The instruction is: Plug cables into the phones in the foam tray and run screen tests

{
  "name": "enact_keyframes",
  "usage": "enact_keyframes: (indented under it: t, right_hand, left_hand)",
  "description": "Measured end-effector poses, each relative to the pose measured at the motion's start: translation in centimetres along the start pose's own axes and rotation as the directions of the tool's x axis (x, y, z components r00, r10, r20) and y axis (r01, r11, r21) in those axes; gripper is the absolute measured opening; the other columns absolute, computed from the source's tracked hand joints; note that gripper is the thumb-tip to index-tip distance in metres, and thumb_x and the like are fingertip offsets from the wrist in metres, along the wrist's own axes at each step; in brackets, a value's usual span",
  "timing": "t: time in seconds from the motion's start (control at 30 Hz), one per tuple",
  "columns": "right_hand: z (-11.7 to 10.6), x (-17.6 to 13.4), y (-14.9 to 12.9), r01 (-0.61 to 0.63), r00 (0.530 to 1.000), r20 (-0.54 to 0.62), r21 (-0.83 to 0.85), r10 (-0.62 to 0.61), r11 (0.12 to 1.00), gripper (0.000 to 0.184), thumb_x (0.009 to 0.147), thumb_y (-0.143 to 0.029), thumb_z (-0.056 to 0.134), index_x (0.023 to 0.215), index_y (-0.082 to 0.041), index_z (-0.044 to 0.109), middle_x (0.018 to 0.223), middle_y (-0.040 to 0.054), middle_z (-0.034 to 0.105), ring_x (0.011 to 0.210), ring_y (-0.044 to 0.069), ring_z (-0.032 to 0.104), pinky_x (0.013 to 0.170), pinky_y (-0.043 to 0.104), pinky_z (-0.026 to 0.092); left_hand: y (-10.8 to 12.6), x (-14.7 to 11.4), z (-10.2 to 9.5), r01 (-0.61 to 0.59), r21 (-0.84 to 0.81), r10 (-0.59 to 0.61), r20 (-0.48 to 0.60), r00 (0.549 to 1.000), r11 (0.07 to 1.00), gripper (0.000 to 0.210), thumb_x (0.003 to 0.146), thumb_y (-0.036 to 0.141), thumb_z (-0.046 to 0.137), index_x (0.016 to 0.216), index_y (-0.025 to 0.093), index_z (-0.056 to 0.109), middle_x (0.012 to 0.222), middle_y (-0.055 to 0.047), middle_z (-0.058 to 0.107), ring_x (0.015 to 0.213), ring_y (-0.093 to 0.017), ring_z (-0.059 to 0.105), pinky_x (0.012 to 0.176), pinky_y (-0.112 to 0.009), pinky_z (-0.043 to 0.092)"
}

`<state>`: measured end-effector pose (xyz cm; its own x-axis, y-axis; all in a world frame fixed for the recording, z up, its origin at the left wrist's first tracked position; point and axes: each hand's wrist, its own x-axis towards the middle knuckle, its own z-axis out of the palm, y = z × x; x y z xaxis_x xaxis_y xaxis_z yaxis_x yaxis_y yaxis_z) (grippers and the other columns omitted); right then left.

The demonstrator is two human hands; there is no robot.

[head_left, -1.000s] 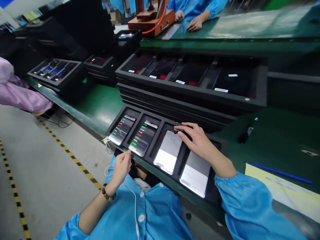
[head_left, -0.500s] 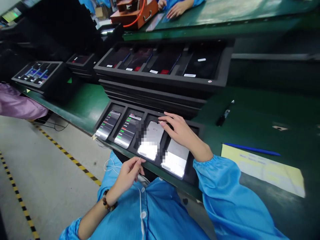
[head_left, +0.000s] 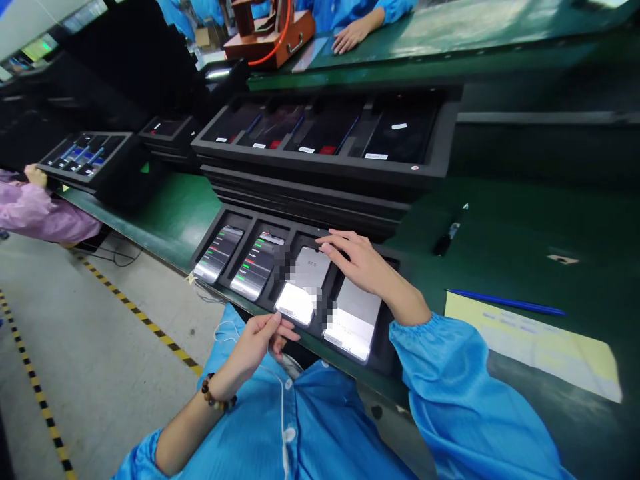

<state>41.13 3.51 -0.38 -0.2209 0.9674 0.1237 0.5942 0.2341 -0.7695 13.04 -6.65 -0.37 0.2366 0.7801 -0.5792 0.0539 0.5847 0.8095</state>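
A black foam tray (head_left: 230, 285) holds several smartphones in separate slots, screens up. My right hand (head_left: 357, 263) lies over its far edge, fingers stretched toward the top of the third phone (head_left: 303, 273), which shows a bright grey-white screen. Under that wrist is a fourth phone (head_left: 350, 327), also lit white. My left hand (head_left: 265, 337) is at the tray's near edge, its thumb by the bottom of the third phone and its fingers loosely apart. Neither hand grips anything. To the left, the first phone (head_left: 220, 253) and second phone (head_left: 256, 267) show lists with green and red marks.
Behind the tray rises a stack of black trays (head_left: 305, 160) with dark devices on top. At right lie a black marker (head_left: 447, 239), a blue pen (head_left: 510, 303) and a yellow paper sheet (head_left: 530, 343). Co-workers' hands show at another tray (head_left: 93, 180) and the far bench (head_left: 490, 43).
My left thumb has come up to the third phone's lower edge, its fingers spreading a little. My right hand stays in place. A co-worker's hand now shows at the left tray.
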Motion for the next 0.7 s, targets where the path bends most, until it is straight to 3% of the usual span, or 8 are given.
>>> enact_keyframes:
  t: [0.2, 0.37, 0.53, 0.7]
  right_hand:
    - [-0.2, 0.0, 0.0, -0.039, 0.999, 0.015, 0.001, 0.039, 0.999, 0.050, 0.113, -0.057, 0.041, 0.135, -0.027, 0.074, 0.147, 0.0114, 0.073, 0.157, 0.035, 0.049, 0.127, 0.065, 0.036]
    - [0.0, -0.1, 0.3, -0.038, 0.999, 0.033, -0.009, 0.038, 0.999, 0.046, 0.110, -0.057, 0.048, 0.134, -0.026, 0.073, 0.125, 0.0128, 0.081, 0.159, 0.035, 0.047, 0.127, 0.066, 0.036]
    - [-0.4, -0.1, 0.1, -0.058, 0.997, 0.056, -0.049, 0.061, 0.997, 0.046, 0.113, -0.057, 0.043, 0.135, -0.031, 0.074, 0.144, 0.0116, 0.073, 0.159, 0.035, 0.047, 0.128, 0.066, 0.035]
    - [-0.5, -0.1, 0.1, -0.076, 0.995, 0.058, -0.062, 0.080, 0.995, 0.047, 0.113, -0.058, 0.044, 0.138, -0.031, 0.073, 0.143, 0.0126, 0.073, 0.159, 0.034, 0.048, 0.128, 0.065, 0.037]
  left_hand:
    - [0.1, 0.1, -0.8, -0.045, 0.083, 0.042, 0.027, 0.999, 0.996, 0.081, 0.076, 0.091, 0.078, 0.091, 0.012, 0.080, 0.088, -0.017, 0.085, 0.055, -0.014, 0.060, 0.059, -0.029, 0.053]
    - [0.8, -0.2, -1.6, 0.050, 0.062, -0.059, 0.142, 0.988, 0.997, 0.077, 0.079, 0.086, 0.080, 0.097, 0.012, 0.085, 0.093, -0.017, 0.086, 0.064, -0.016, 0.065, 0.068, -0.030, 0.054]
    - [1.5, 0.2, -1.9, 0.017, 0.079, -0.027, 0.138, 0.990, 0.997, 0.065, 0.080, 0.078, 0.085, 0.089, 0.014, 0.085, 0.083, -0.014, 0.085, 0.060, -0.014, 0.060, 0.065, -0.027, 0.049]
    - [1.3, 0.6, -2.3, 0.037, 0.125, -0.059, 0.171, 0.984, 0.992, 0.066, 0.081, 0.078, 0.083, 0.094, 0.013, 0.085, 0.085, -0.014, 0.085, 0.062, -0.016, 0.065, 0.068, -0.029, 0.054]
